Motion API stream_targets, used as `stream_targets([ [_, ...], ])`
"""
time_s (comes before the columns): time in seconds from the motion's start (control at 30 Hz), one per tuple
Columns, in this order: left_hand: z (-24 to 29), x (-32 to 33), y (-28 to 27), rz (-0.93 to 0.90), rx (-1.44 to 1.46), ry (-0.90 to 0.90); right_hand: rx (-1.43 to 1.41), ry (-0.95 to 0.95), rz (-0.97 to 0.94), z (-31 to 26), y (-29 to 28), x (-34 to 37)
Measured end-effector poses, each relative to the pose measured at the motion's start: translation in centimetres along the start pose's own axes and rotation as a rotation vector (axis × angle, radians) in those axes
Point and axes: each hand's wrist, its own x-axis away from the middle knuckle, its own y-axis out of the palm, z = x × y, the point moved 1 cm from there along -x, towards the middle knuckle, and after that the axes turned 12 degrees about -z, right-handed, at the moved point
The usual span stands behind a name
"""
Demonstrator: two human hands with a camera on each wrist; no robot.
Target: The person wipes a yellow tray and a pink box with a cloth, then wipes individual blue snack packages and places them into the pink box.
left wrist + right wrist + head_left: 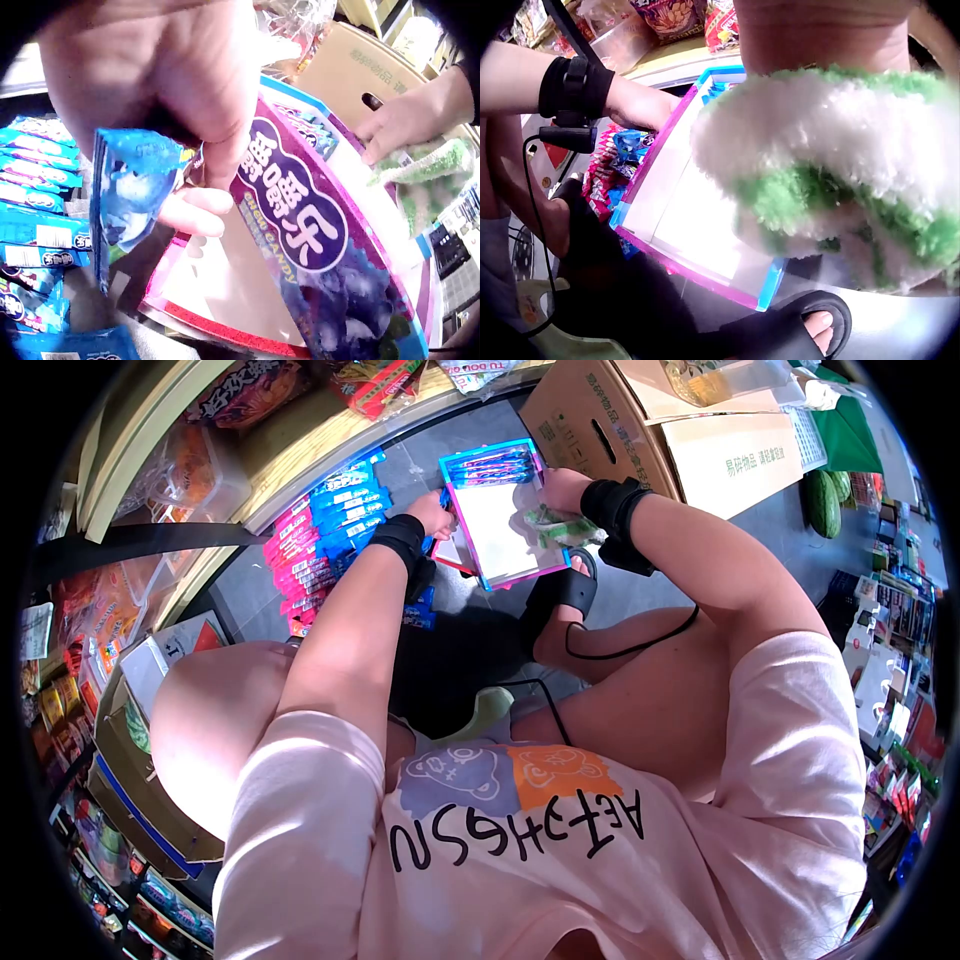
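A candy box [495, 535] with blue and magenta edges is tilted between the two hands, its white inside facing up. Blue candy packets [492, 465] lie in a row at its far end. My left hand [432, 515] is at the box's left side, pinching a blue candy packet [135, 191] against the printed outer wall. On the right rim, my right hand [566, 490] grips the box together with a green and white fluffy cloth [832, 165], which hides most of its fingers in the right wrist view.
Left of the box, blue packets [350, 500] and pink packets [295, 555] lie in rows on the floor. A red-edged box [217, 326] sits under the candy box. A large cardboard carton [610, 435] stands at the far right, watermelons [823, 505] beyond it. Shelves [330, 455] run along the left.
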Motion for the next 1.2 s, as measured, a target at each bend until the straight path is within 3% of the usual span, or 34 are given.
stream_targets([
  [0.13,0.5,0.1,-0.6,0.081,0.086,-0.106,-0.004,0.005,-0.008,0.0,0.1,-0.1],
  [0.23,1.8,1.5,-2.1,0.277,-0.215,-0.08,-0.04,0.065,-0.062,-0.3,-0.3,0.2],
  [0.33,-0.2,-1.1,-4.0,0.559,-0.227,0.1,0.02,0.168,-0.113,-1.9,-2.6,2.4],
  [0.4,2.5,0.3,-3.3,0.588,-0.172,0.153,0.218,0.218,-0.078,-2.6,-3.3,2.8],
  [0.5,6.8,3.5,-0.9,0.581,-0.263,0.2,0.09,0.115,-0.058,-4.9,-4.2,3.0],
  [0.53,7.1,3.9,-0.4,0.497,-0.359,0.186,0.095,-0.004,-0.044,-4.5,-3.2,1.9],
  [0.6,6.4,3.4,-0.2,0.407,-0.494,0.231,0.117,-0.023,-0.068,-5.2,-2.0,1.5],
  [0.9,7.8,4.9,1.4,0.555,-0.663,0.069,0.155,0.029,-0.038,-4.8,-2.4,1.3],
  [1.2,9.2,5.2,2.1,0.554,-0.726,-0.048,0.148,0.007,-0.063,-4.6,-2.3,1.2],
])
